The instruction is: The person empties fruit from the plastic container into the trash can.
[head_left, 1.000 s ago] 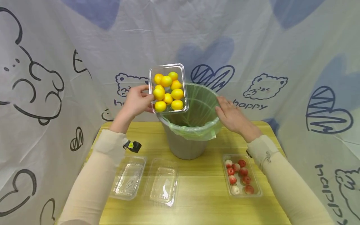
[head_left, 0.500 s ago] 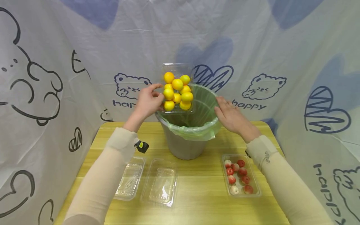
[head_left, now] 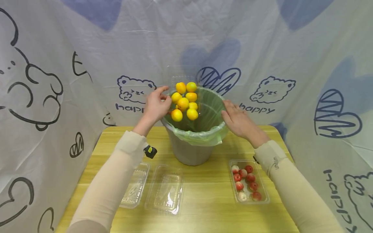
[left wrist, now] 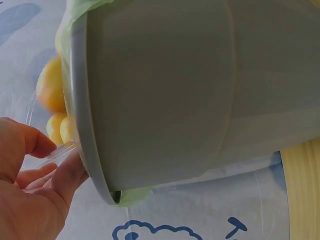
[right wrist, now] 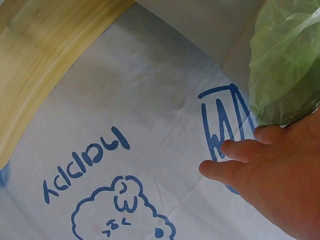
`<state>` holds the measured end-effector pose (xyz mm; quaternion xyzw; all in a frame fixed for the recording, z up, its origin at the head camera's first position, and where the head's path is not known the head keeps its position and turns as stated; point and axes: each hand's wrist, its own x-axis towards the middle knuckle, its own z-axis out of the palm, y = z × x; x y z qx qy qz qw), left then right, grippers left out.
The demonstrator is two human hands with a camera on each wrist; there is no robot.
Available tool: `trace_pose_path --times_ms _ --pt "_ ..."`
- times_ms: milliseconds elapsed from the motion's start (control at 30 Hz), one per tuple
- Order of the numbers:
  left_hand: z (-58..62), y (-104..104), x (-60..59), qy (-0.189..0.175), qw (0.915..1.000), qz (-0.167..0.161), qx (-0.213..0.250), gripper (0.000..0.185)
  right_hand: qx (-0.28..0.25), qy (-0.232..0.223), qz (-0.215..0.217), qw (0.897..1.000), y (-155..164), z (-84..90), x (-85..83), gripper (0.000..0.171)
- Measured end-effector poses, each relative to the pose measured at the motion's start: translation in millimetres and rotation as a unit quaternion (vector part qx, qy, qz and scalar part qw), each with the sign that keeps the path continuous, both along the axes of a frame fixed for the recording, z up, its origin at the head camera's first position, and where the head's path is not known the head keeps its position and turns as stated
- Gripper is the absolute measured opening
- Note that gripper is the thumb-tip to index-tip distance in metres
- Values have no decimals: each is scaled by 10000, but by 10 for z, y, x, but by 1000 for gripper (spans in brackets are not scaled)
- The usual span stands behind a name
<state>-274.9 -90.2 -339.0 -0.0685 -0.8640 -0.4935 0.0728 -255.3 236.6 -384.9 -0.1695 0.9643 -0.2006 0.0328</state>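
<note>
In the head view my left hand (head_left: 157, 103) pinches the left edge of a clear plastic tray (head_left: 183, 72), tipped above the bin. Several small yellow citrus fruits (head_left: 183, 103) are clustered at the tray, low over the bin's mouth. Thumb and fingers meet on the tray's thin edge (left wrist: 59, 151) in the left wrist view. The grey bin (head_left: 190, 151) stands upright, lined with a green plastic bag (head_left: 201, 137). My right hand (head_left: 239, 119) rests with straight fingers against the bin's right rim, beside the bag's fold (right wrist: 285, 65). The bin's bottom inside is hidden.
Two clear trays without fruit, one left (head_left: 135, 186) and one nearer the middle (head_left: 166, 191), lie on the wooden table (head_left: 209, 200). A tray (head_left: 263, 191) of small red-and-white fruits (head_left: 250, 177) is on the right. A printed curtain (head_left: 163, 42) surrounds the table.
My left hand has moved right and tipped the fruit tray over the bin. The yellow fruits have shifted and slid down toward the bin's mouth. My right hand stays at the rim.
</note>
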Motion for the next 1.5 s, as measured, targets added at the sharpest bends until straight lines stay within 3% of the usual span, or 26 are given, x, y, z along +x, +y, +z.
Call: trace_pose_path --times_ms 233,633,1200,1500 --pt "-1 16 -7 62 9997 17 225 54 -7 -16 -4 10000 -9 -2 3 72" --pt "-37 25 -16 671 9955 44 674 53 -21 -36 0 10000 -9 4 -7 72" --pt "-95 29 -16 1130 9881 125 1036 48 -87 9 -2 10000 -4 3 0 72" --pt "-111 25 -13 1282 9869 112 973 48 -99 10 0 10000 1 -5 -3 72"
